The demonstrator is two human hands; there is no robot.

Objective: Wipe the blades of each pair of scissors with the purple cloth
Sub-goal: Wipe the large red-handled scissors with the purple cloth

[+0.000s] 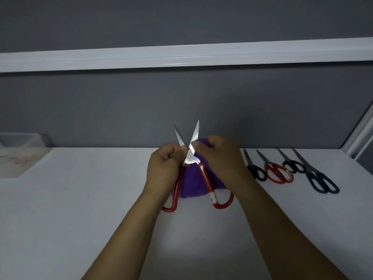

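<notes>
Large red-handled scissors (203, 174) are held upright above the white table, blades spread open and pointing up. My left hand (165, 166) grips them near the pivot, at the base of the left blade. My right hand (216, 158) holds the purple cloth (191, 182) and pinches it against the lower part of the right blade. The cloth hangs down behind the handles. Several other scissors lie in a row at the right: a black pair (254, 168), a red pair (276, 171), a smaller black pair (292, 164) and a dark blue pair (319, 178).
A translucent plastic box (22, 152) sits at the table's far left, against the grey wall. A white rail (181, 56) runs across the wall above. A white post (359, 136) bounds the table at the right.
</notes>
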